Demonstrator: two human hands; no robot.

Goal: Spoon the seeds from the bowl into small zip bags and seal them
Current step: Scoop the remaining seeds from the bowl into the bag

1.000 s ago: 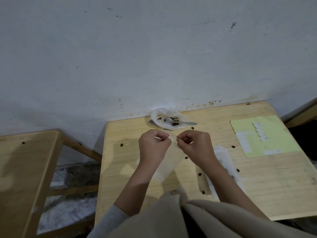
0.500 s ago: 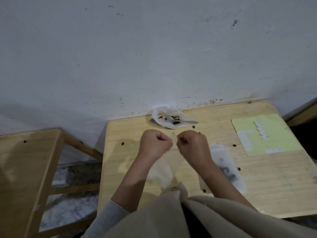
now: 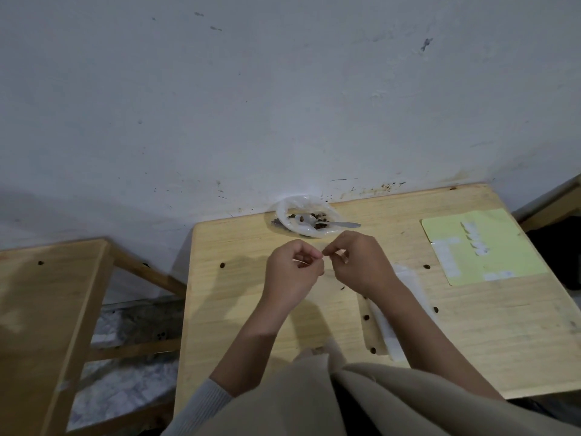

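Right, both hands up over the bench point(image 3: 471, 341), fingers curled. Left hand point(image 3: 294, 272) and right hand point(image 3: 361, 262) each pinch the top edge of a small clear zip bag point(image 3: 327, 278), fingertips nearly meeting. The bag hangs between them, so thin I can barely see it; can't tell if anything is inside or whether the zip is shut.

Risks from here, my read:
- The film is slippery. If one pinch lets go, the bag drops and anything in it spills.
- Loose seeds point(image 3: 223, 265) already dot the bench, so more spill seems likely while spooning.
- A seed caught in the zip track would stop it closing.

Containers:
- White bowl point(image 3: 290, 223) sits at the back edge against the wall, only a few dark seeds left in it, with the spoon point(image 3: 344, 225) resting inside, handle pointing right.
- A stack of spare bags point(image 3: 405, 309) lies flat just under my right forearm; contents unclear.
- Yellow label sheet point(image 3: 481, 247) is far right, well apart.
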